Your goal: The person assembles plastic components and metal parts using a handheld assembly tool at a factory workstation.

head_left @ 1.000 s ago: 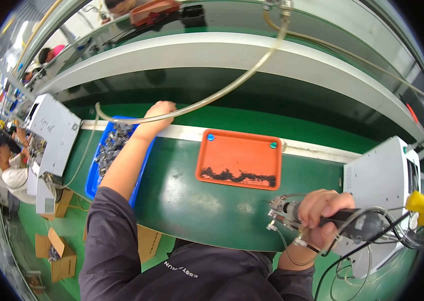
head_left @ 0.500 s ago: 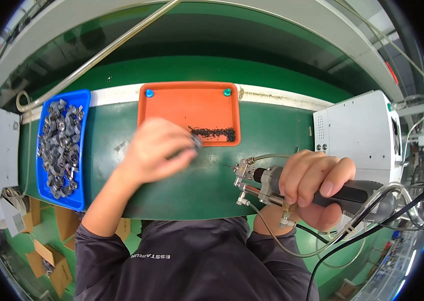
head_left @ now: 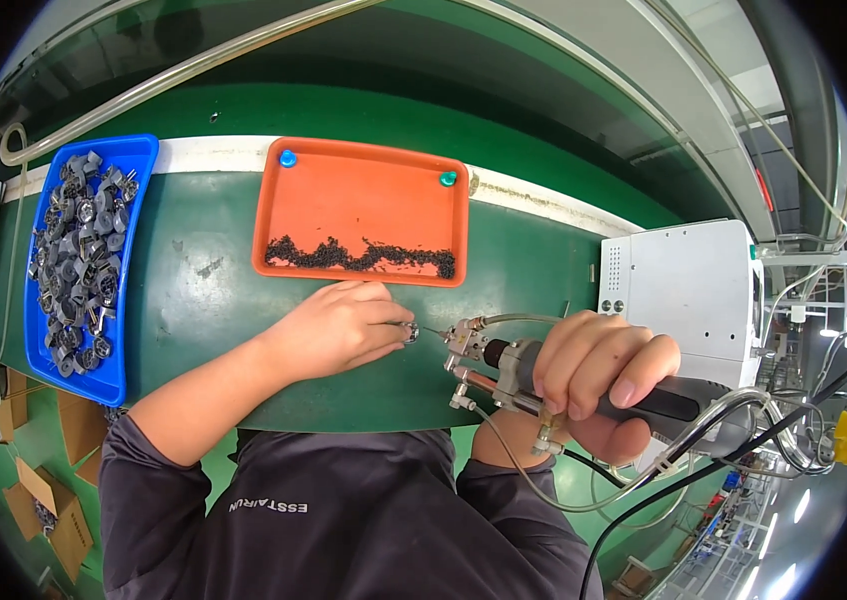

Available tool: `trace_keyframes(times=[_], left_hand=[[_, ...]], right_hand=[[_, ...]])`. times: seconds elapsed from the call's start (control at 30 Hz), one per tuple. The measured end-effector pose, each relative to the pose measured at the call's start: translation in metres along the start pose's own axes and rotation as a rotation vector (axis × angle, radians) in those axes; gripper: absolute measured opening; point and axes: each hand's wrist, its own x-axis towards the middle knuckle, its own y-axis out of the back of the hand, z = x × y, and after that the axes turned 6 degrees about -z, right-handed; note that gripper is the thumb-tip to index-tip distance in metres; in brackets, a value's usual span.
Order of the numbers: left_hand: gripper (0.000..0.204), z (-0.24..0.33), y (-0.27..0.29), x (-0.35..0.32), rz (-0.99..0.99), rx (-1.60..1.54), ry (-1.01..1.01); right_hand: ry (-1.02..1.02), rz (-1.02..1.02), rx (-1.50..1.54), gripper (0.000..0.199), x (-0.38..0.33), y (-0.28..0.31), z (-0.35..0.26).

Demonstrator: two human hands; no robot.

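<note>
My left hand (head_left: 338, 325) rests on the green bench top and pinches a small grey metal part (head_left: 410, 333) at its fingertips. My right hand (head_left: 598, 385) grips a powered screwdriver (head_left: 503, 365) with tubes and cables on it, held level. Its thin tip points left at the small part, almost touching it. Just beyond my hands an orange tray (head_left: 363, 205) holds a strip of small dark screws along its near side.
A blue bin (head_left: 123, 260) with several grey metal parts sits at the left. A white box-shaped unit (head_left: 683, 290) stands at the right. Cables and hoses (head_left: 743, 440) trail from the tool. Cardboard boxes (head_left: 48, 500) lie on the floor lower left.
My left hand came back from the blue bin to the middle of the bench, now holding a small part. The screwdriver tip has closed in on that part.
</note>
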Motion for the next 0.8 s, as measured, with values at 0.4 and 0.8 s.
trace_keyframes(times=[0.4, 0.8], left_hand=[[0.015, 0.0031, 0.0012, 0.0043, 0.021, 0.025, -0.004], [0.015, 0.0053, -0.0004, 0.0028, 0.009, 0.029, 0.019]], right_hand=[[-0.006, -0.016, 0.009, 0.038, 0.0025, -0.0002, 0.0040], [-0.041, -0.045, 0.034, 0.040, 0.0011, -0.0002, 0.0055]])
